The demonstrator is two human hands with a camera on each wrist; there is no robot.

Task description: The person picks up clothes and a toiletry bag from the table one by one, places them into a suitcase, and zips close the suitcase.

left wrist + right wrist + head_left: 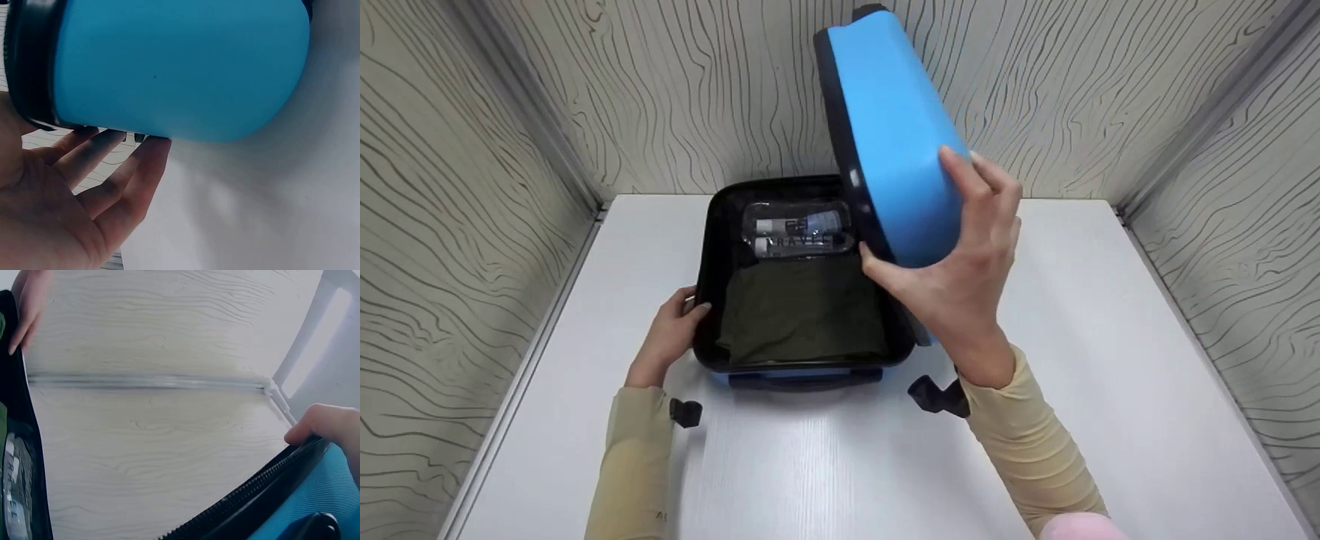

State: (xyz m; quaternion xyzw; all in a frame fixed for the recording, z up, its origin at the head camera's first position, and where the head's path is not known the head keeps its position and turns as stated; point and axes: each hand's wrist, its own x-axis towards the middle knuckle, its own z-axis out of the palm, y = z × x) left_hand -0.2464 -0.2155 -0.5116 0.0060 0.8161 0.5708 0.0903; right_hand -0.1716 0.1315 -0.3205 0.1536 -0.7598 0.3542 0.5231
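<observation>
A small blue suitcase (180, 67) lies on the white table, its black-edged lid (911, 142) raised and tilted to the right. My right hand (971, 262) grips the lid, thumb on the zipper edge (247, 489) and fingers spread on the blue shell. At the base's left side, my left hand (667, 337) holds the black rim (709, 240) with the thumb, its fingers along the outer wall. Inside the base lie a folded dark green cloth (806, 311) and, behind it, a clear travel pouch (796, 231) containing small white-capped bottles. The lid's inside is hidden in the head view.
The white table (810, 465) extends in front and to both sides. Wood-patterned panels (720, 90) enclose the back and sides, with metal strips at the corners. A black carry handle (806, 380) faces the front. Black wrist mounts (937, 395) sit by both sleeves.
</observation>
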